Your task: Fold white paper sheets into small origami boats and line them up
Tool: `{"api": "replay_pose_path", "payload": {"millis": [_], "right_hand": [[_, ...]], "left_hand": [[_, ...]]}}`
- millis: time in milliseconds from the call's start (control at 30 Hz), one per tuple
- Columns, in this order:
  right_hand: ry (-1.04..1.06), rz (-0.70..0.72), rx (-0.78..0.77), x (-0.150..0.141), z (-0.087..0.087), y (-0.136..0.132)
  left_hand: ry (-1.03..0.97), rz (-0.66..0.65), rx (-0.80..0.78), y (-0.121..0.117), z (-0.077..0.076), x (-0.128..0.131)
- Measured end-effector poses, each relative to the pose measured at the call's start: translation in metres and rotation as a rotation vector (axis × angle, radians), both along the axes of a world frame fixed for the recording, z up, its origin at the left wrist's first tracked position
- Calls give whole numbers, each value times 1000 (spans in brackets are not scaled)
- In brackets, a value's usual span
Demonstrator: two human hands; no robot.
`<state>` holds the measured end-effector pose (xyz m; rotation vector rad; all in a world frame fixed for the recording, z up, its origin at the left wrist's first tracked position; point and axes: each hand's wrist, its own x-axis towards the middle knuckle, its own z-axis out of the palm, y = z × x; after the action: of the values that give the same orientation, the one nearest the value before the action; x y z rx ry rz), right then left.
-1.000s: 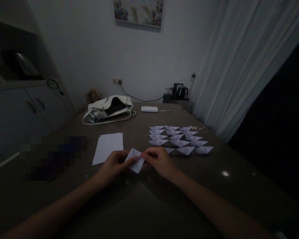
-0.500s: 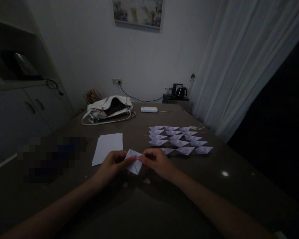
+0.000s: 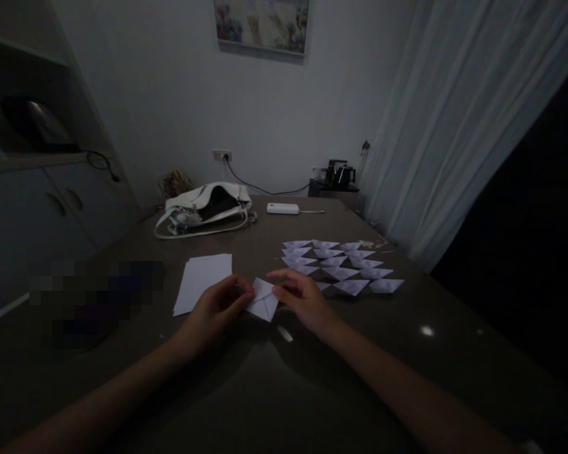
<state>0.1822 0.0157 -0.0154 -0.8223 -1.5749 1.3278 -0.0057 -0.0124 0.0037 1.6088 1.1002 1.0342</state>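
A small folded square of white paper [image 3: 264,302], set cornerwise with crease lines across its face, is held above the dark table. My left hand [image 3: 221,307] pinches its left corner between thumb and fingers. At the right corner, my right hand [image 3: 305,301] grips it with thumb and bent fingers. Just beyond my left hand lies a stack of white paper sheets [image 3: 202,279]. Past my right hand stand several folded paper boats [image 3: 339,272] in rows, the nearest of them partly hidden by that hand.
A white handbag [image 3: 207,208] lies at the table's far left, and a white power bank [image 3: 283,209] with a short cable is at the back. Paper scraps [image 3: 369,244] lie beyond the boats. A blurred-out dark patch [image 3: 104,302] covers something at left.
The folded paper has turned in my hands and now shows differently angled creases. My thumbs have moved apart from its middle to its left and right corners.
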Motion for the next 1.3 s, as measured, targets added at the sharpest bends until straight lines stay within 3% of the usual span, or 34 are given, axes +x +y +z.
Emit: {"api": "replay_pose_path", "payload": {"millis": [133,333,567,700,867,1000,1300], "right_hand": [[-27,-15,106,-1,3,-2],[-21,-10,56,1,2,-1],[-21,-3,62,1,5,-2],[7,12,92,1,8,-4],[-76,-70,205,2,6,-3],[-55,-99,210,1,1,0],[-39,-112,285,3,3,-1]], "left_hand": [[1,-32,-2,0,-2,0],[8,36,28,2,-3,-4],[192,49,299,2,-1,-8],[237,60,358,2,-1,-11],[282,45,466,3,-2,-13],[297,97,567,4,-4,-15],[419,93,664,2,-1,-16]]}}
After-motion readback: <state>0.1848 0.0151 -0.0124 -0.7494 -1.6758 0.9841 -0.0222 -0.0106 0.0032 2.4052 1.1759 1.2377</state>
